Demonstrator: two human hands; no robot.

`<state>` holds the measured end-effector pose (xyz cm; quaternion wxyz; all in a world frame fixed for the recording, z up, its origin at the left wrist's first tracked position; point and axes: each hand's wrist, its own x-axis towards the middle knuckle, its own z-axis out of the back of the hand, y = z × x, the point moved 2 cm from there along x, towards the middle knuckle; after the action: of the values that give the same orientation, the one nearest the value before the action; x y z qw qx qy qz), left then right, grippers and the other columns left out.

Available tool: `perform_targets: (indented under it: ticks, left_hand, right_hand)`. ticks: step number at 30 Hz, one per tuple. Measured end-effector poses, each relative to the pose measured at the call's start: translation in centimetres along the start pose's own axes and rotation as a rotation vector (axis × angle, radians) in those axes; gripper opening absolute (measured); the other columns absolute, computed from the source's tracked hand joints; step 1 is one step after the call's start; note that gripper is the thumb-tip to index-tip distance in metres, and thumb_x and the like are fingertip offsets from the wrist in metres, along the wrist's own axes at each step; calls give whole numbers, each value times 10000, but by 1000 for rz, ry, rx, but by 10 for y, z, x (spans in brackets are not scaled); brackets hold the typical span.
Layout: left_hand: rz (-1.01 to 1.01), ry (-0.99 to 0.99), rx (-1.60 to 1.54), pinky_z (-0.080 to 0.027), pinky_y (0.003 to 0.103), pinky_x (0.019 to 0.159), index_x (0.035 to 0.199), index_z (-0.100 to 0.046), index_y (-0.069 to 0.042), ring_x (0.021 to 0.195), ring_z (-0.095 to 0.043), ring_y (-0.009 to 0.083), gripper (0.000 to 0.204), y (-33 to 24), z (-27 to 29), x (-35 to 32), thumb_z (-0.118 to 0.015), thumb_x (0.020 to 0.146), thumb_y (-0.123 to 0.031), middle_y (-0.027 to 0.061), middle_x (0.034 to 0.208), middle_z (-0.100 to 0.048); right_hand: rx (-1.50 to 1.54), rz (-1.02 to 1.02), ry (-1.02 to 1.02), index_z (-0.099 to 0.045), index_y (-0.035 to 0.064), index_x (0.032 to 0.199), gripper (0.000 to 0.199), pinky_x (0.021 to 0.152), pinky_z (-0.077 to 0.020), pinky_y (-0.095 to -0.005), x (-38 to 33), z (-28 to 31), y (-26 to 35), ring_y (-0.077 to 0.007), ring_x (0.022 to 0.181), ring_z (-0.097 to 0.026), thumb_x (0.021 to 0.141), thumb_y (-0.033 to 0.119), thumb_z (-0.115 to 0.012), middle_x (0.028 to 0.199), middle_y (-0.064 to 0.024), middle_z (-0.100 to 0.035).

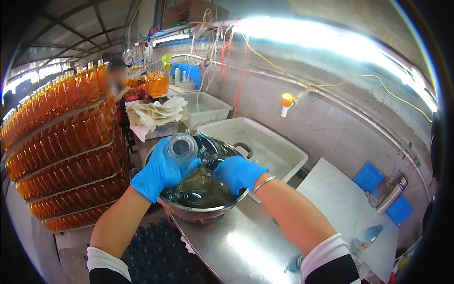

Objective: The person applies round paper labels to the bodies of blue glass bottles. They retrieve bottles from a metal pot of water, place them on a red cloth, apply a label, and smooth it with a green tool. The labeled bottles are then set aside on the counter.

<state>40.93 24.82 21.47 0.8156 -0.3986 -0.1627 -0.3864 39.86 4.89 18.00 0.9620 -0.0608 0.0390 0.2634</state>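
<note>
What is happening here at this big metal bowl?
A person in blue gloves works over a metal basin full of liquid on a steel table. The left hand holds a clear empty bottle above the basin, its bottom turned toward the camera. The right hand reaches down into the liquid. Stacked rows of amber-filled bottles stand to the left, and white tubs sit behind the basin.

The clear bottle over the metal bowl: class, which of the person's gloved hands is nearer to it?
Left. The left hand grips the clear bottle from below. The right hand is off to the bottle's right, dipped into the metal bowl, apart from the bottle.
</note>
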Motion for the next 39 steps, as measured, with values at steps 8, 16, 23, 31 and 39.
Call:
perform_targets:
  ticks: [8, 16, 23, 31, 39]
  left_hand:
    - [626, -297, -1912, -550, 314, 768, 998, -542, 45, 866, -588, 266, 218, -10, -10, 1, -544, 862, -125, 193, 979, -579]
    - [791, -405, -2204, -554, 346, 727, 1009, -539, 65, 878, -573, 296, 266, -26, -19, -6, -518, 867, -158, 200, 945, -571]
    - [824, -288, -2066, -521, 422, 778, 1065, -543, -45, 962, -549, 330, 377, -39, -22, -12, -474, 863, -356, 177, 1036, -568]
    - [618, -188, -1744, -471, 468, 864, 1151, -482, -114, 1014, -523, 317, 468, -83, -28, -3, -557, 820, -436, 138, 1116, -516]
    - [519, -156, -1741, -531, 402, 807, 1051, -522, -7, 925, -577, 292, 244, -52, -33, 1, -434, 916, -191, 173, 983, -594]
  right_hand:
    - [565, -127, -519, -469, 7, 1153, 663, 852, -462, -371, -25, 30, -27, -319, 977, -582, 627, 280, -767, 1057, -198, -582]
    - [1589, -230, -857, -462, 48, 1160, 537, 719, -511, -345, -28, 10, -34, -186, 827, -569, 778, 351, -688, 963, -117, -564]
    - [2700, -163, -941, -519, 124, 1125, 531, 724, -516, -382, -44, 7, 13, -234, 845, -587, 780, 518, -603, 930, -83, -567]
    - [2062, -544, -1757, -407, 73, 1216, 596, 806, -470, -329, -46, -1, -14, -182, 915, -539, 748, 251, -730, 1054, -90, -538]
    - [1657, -169, -1429, -420, 31, 1165, 589, 854, -455, -302, -33, 3, 2, -164, 988, -530, 711, 159, -772, 1091, -98, -547]
